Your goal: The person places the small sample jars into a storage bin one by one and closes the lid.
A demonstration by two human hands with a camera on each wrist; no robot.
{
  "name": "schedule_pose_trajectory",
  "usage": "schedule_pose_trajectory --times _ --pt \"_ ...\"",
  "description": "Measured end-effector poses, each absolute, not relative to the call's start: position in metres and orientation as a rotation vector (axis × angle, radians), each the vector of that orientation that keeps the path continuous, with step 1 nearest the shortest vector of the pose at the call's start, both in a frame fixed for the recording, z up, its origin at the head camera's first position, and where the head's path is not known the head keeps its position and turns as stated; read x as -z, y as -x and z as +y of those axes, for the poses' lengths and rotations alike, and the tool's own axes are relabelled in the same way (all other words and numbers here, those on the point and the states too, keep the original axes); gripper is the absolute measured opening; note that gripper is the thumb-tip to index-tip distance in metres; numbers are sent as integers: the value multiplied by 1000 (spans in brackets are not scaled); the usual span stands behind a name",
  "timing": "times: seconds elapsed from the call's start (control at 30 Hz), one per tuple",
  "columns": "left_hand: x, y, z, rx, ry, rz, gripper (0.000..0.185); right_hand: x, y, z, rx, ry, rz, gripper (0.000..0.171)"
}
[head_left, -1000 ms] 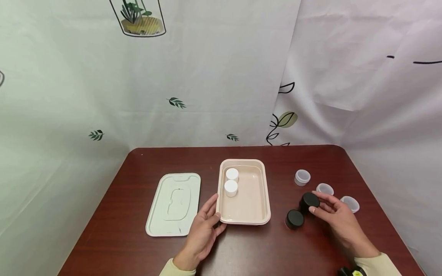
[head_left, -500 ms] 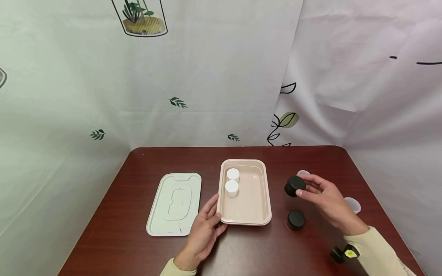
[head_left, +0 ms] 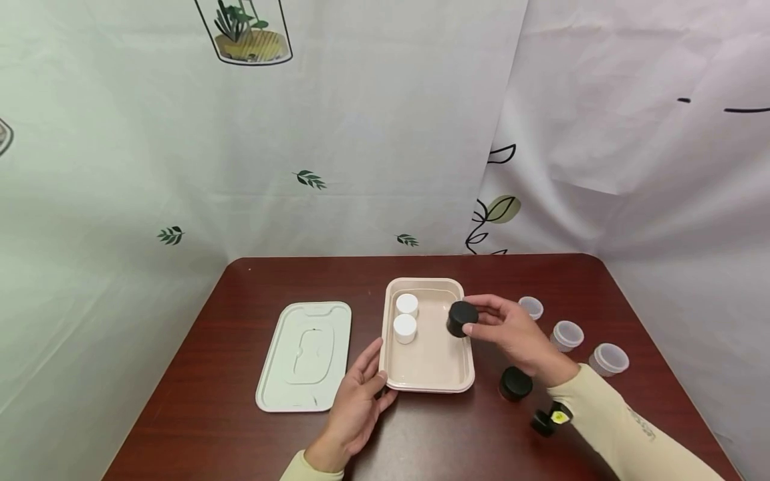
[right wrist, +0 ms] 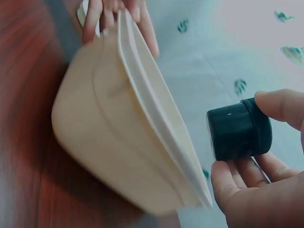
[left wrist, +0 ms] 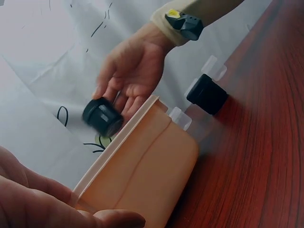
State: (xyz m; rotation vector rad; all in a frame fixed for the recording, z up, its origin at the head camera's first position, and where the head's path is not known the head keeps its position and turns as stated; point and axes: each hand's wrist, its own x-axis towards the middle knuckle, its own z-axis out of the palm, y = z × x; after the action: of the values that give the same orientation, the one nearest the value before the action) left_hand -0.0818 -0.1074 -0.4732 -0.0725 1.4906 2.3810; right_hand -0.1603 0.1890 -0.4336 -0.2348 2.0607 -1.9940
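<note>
A black jar [head_left: 462,318] is pinched on its side between the thumb and fingers of the right hand [head_left: 511,332] and is held in the air over the right rim of the beige tray [head_left: 428,386], clear of the tray floor; in the right wrist view the jar [right wrist: 239,129] is seen gripped by thumb above and fingertips below, just beside the tray's edge. The near left corner of the tray is touched by the left hand [head_left: 356,394], whose fingers lie relaxed and nearly straight against the tray wall, with nothing grasped. Two white jars [head_left: 405,328] stand upright inside the tray near its far left side, one just behind the other. A second black jar [head_left: 515,383] rests on the dark red worktop [head_left: 216,414] just to the right of the tray's near corner. Three clear lidded cups [head_left: 567,335] are set in a slanting row further right. A pale green lid [head_left: 304,355] lies flat on the worktop, to the left of the tray.
</note>
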Motion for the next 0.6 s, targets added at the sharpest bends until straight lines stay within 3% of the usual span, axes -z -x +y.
schedule_pose_trajectory --times 0.6 --pt "472 82 -111 -2293 141 1607 66 449 164 112 1867 257 1951 57"
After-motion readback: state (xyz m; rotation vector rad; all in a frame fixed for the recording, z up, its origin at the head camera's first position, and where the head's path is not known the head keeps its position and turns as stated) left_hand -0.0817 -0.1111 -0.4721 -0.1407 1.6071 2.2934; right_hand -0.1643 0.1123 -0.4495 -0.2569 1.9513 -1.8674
